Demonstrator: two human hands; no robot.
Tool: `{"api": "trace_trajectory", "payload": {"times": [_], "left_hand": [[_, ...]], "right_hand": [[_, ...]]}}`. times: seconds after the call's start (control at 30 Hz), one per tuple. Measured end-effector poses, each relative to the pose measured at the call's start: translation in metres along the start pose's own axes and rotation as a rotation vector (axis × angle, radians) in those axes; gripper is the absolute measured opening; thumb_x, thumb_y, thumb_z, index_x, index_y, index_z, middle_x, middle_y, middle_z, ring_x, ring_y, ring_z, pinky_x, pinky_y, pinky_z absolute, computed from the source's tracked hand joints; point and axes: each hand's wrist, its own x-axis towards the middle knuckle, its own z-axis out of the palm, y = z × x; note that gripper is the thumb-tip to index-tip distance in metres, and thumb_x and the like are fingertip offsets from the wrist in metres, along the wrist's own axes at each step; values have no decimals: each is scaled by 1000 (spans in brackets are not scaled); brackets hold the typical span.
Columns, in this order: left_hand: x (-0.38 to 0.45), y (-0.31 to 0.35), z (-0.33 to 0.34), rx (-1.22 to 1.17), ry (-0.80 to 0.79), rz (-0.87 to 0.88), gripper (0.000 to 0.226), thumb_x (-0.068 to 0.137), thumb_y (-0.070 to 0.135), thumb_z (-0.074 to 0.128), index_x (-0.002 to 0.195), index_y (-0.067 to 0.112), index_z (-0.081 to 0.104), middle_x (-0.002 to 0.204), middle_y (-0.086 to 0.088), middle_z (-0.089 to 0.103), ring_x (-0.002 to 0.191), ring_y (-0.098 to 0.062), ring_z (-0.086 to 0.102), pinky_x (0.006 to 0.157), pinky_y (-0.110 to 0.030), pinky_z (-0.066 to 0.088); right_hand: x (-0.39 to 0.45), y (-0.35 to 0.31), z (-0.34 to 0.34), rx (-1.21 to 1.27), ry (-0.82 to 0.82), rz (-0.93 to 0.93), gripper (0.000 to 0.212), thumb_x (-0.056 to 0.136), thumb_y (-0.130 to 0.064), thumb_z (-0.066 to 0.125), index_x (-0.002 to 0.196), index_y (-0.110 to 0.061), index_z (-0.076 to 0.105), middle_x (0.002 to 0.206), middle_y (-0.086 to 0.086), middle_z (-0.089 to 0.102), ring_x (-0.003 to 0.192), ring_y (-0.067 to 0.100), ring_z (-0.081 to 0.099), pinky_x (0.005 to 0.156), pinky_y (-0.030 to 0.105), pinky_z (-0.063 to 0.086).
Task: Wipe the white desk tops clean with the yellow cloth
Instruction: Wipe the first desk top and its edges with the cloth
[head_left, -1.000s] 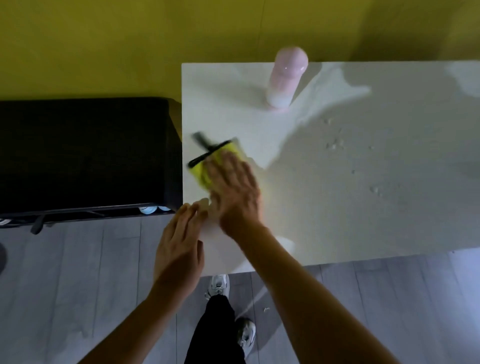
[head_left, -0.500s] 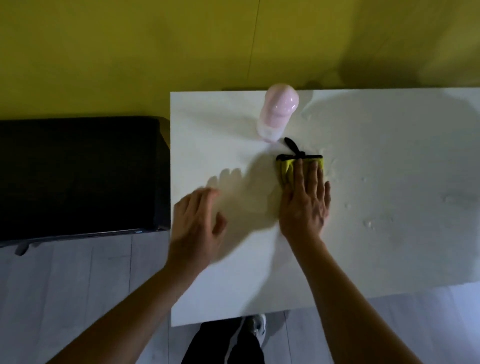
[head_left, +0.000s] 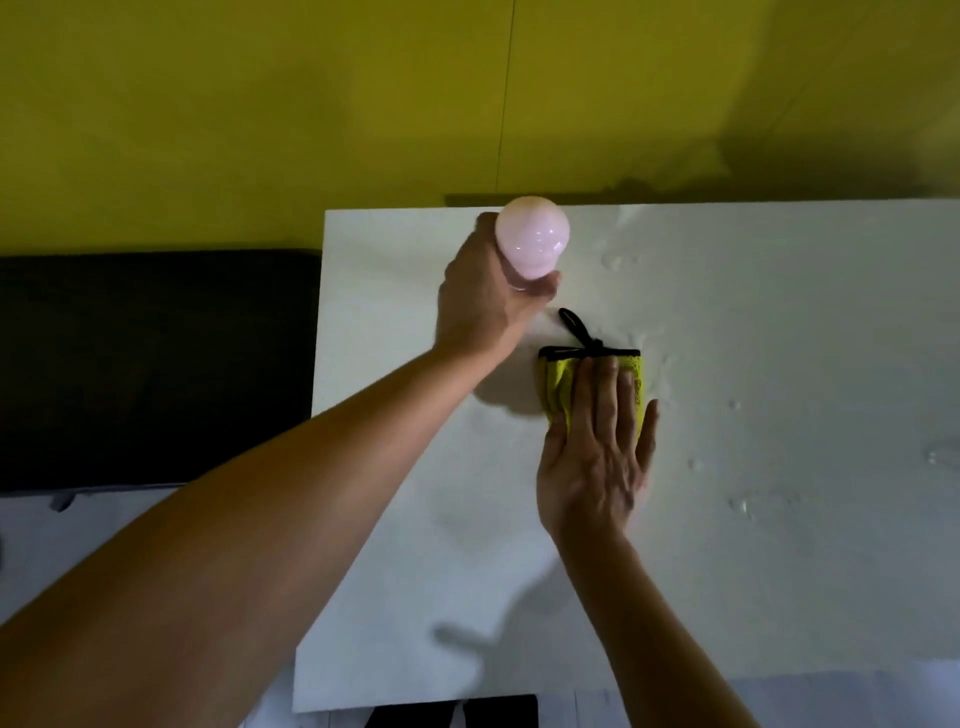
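Both hands were busy. The right hand (head_left: 597, 457) lay flat, fingers straight, pressing the yellow cloth (head_left: 558, 382) onto the white desk top (head_left: 779, 571) near its middle, black loop pointing away toward the wall. The left hand (head_left: 483, 306) was wrapped around the pink bottle (head_left: 531, 240), just up and left of the cloth. Water droplets (head_left: 740, 504) sat off to the right, so I'd guess the wipe needed to sweep that way, and the right hand was clearly closer.

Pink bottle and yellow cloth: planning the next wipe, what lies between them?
In the head view, only the cloth's black loop on bare white desk, between pink bottle and yellow cloth.
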Motion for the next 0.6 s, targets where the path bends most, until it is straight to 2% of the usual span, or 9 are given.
{"api": "trace_trajectory", "payload": {"times": [0.13,0.27,0.33,0.4,0.47,0.53,0.6], "left_hand": [[0,-29,-34,35,128,-74,72,74,42,89,133,19,56,126,-1,71,113,-27,68,92,-41,57],[-3,-65,-73,51,234,-144,78,71,49,89,134,17,57,126,-1,71,109,-24,70,84,-28,51],[0,-75,-81,42,249,-158,83,68,54,87,135,17,57,127,-1,70,109,-22,69,86,-29,52],[1,-81,-80,-4,225,-147,84,70,50,89,139,15,54,132,-2,66,113,-21,67,93,-36,57],[-11,-88,-77,-50,200,-156,84,77,41,89,144,11,49,141,-6,57,122,-23,61,101,-41,55],[-41,-97,-77,31,250,-158,74,87,41,78,145,6,48,141,-14,53,123,-29,57,105,-44,51],[-80,-106,-73,173,315,-82,52,91,27,63,135,3,54,131,-20,56,115,-38,57,101,-47,49]], "right_hand": [[0,0,0,23,-20,26,60,102,-25,48,158,-16,28,165,6,25,153,25,22,124,48,19],[1,-5,-1,35,-37,45,59,104,-25,45,159,-21,24,166,5,21,154,23,18,124,46,19],[0,-16,1,55,-34,51,58,104,-22,44,159,-20,27,165,6,24,154,25,19,123,47,21],[-5,-38,5,128,-29,-54,57,100,-17,50,155,-15,36,162,10,31,152,28,24,121,50,25],[-5,-66,12,210,-61,-236,57,97,-17,57,151,-14,43,159,10,37,151,30,28,120,51,27],[14,-87,20,188,-111,-339,57,97,-22,58,152,-16,42,160,8,36,151,28,28,122,48,24],[43,-97,27,185,-135,-312,57,98,-24,55,153,-18,41,161,7,36,151,27,28,122,46,22]]}}
